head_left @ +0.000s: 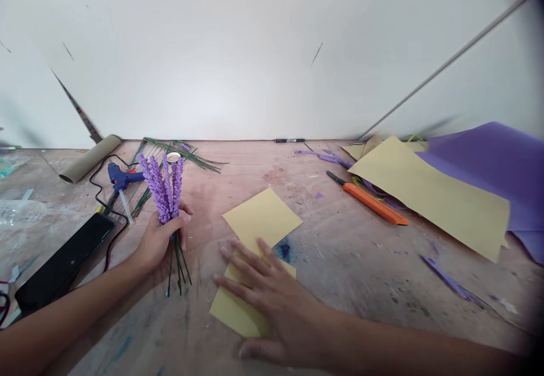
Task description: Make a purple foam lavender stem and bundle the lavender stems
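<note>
My left hand [164,237] is closed around a small bunch of purple paper lavender flowers [164,186], their green wire stems [178,268] hanging below the fist. To its right, two pieces of pale yellow paper lie on the table. The upper yellow piece [263,214] shows nearly whole, turned like a diamond. Over the lower yellow piece [240,311] my right hand [272,297] is spread palm down, covering much of it. Its fingers are apart and slightly blurred; whether the palm presses on the paper I cannot tell.
At left are a blue glue gun [123,176], a black phone-like slab [66,263], a cardboard tube [91,158] and green wires [199,158]. An orange cutter [374,203], large yellow sheets [429,195], purple paper [488,155] and purple scraps [450,280] lie at right. A black pen [290,140] rests by the white wall.
</note>
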Tool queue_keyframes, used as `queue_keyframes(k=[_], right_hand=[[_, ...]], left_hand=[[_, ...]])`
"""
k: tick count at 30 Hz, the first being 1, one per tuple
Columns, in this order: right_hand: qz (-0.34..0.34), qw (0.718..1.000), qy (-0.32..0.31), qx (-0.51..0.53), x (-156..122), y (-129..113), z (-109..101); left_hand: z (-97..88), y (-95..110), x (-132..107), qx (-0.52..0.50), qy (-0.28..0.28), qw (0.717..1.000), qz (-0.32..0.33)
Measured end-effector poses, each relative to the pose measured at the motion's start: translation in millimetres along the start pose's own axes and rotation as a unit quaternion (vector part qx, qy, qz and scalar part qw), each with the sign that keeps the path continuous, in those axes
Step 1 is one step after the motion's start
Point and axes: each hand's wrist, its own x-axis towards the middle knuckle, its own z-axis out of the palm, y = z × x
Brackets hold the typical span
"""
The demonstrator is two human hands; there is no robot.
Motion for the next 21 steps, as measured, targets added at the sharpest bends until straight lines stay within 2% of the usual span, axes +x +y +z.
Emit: queue_keyframes(k=[3, 6, 11, 14, 17, 19, 21], right_hand=[[0.080, 0.995, 0.040, -0.036, -2, 27, -2], [0.156, 0.978, 0.098, -0.101, 0, 76, -17], [0.222, 0.949, 0.165, -0.152, 22, 170, -58], [0.257, 0.932, 0.193, -0.169, 36, 212, -87], [0.318, 0.901, 0.228, -0.187, 29, 231, -113], [0.387, 0.869, 0.242, -0.193, 7, 233, -125], [0.463, 0.836, 0.228, -0.187, -26, 230, -131]], left_hand=[[1.1, 2, 0, 0.006, -0.007, 1.000, -0.002], [3.7, 5, -1, 0.015, -0.013, 1.000, -0.009], [5.6, 6, 1, 0.027, -0.018, 0.999, -0.009], [5.0, 5, 2, 0.036, -0.020, 0.999, -0.008], [5.0, 4, 3, 0.043, -0.017, 0.999, -0.007], [5.8, 5, 3, 0.046, -0.015, 0.999, -0.007], [7.5, 5, 3, 0.047, -0.011, 0.999, -0.008]])
